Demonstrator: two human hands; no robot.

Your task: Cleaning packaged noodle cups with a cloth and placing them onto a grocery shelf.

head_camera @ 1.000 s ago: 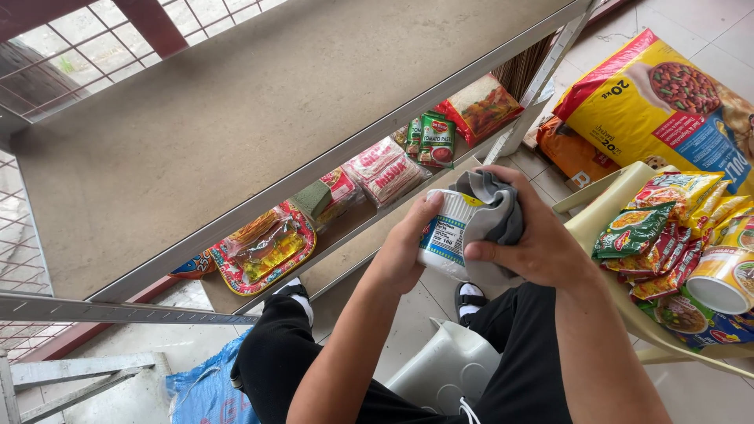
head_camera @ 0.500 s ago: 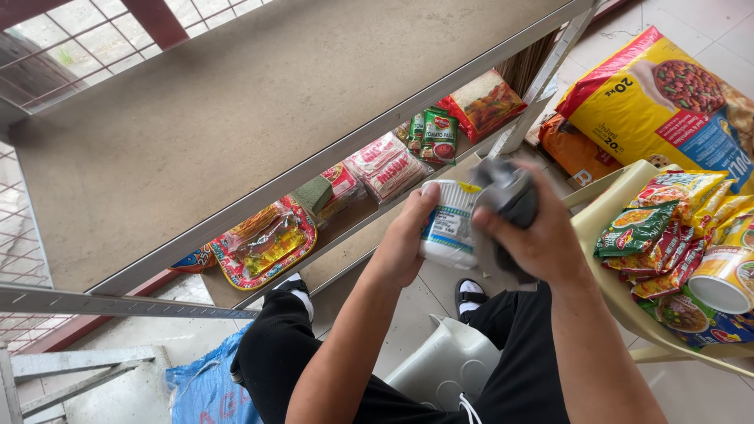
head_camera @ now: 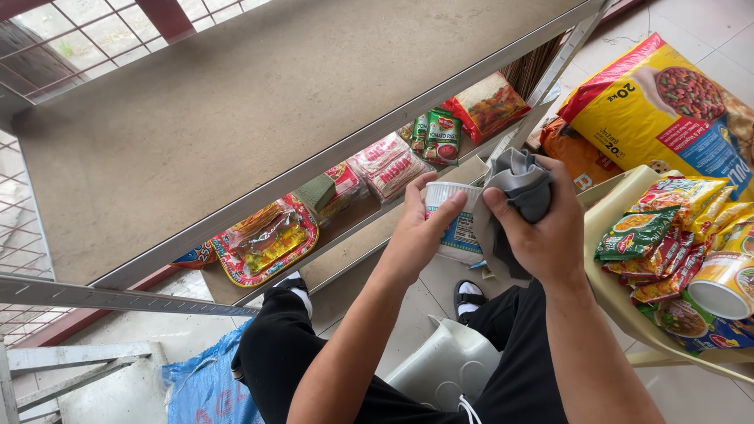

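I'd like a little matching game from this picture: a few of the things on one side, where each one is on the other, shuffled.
Things:
1. White round plastic cup
2. Grey crumpled cloth
3. Large yellow and red sack
4. Green tomato paste pouches

Places:
A. On the lower metal shelf
B. Bunched in the right hand
C. On the tiled floor beside the shelf unit
D. Held in the left hand

Pairs: 1-D, 2-B, 3-C, 4-A
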